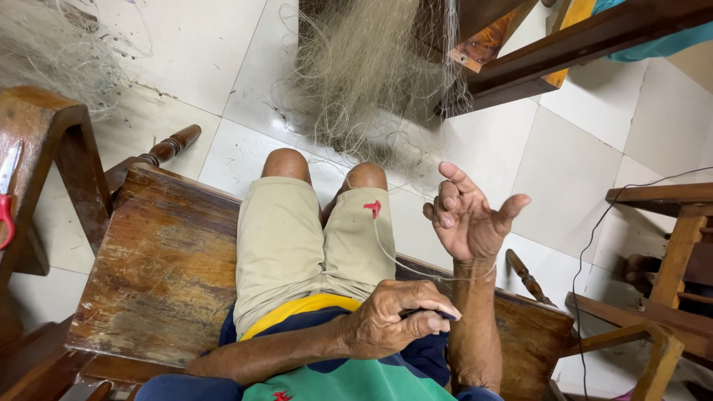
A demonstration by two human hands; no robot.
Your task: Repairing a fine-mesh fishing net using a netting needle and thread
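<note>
White floor tiles (579, 156) fill most of the view, kinda scuffed, and the person is sitting on a worn wooden bench (160, 260) with beige shorts (297, 238) and bare knees pointing toward a big pale heap of fishing net (364, 74) that hangs off a dark wooden frame (564, 48) up top and spills onto the floor. More of the same netting (52, 44) sits bunched in the upper left corner. The right hand (468, 215) is raised palm-up just past the right knee, fingers loosely curled and thumb sticking out to the side, so it's spread, not clenched, and a thin pale line (401, 263) looks wrapped around the wrist. That line runs from the wrist across toward the shorts, where a small red bit (373, 209) rests on the right thigh; can't tell exactly what the red bit is. The left hand (397, 315) is down low against the belly, closed into a fist around a small dark object (434, 315) with only the tip poking out past the fingers, too hidden to say what it is. The two hands are apart, the left one just below the right forearm. Off to the far left, red-handled scissors (6, 200) lie on the bench's armrest (44, 126), well away from either hand. A thin black cable (594, 252) trails over the tiles on the right, near another wooden furniture piece (668, 245).
</note>
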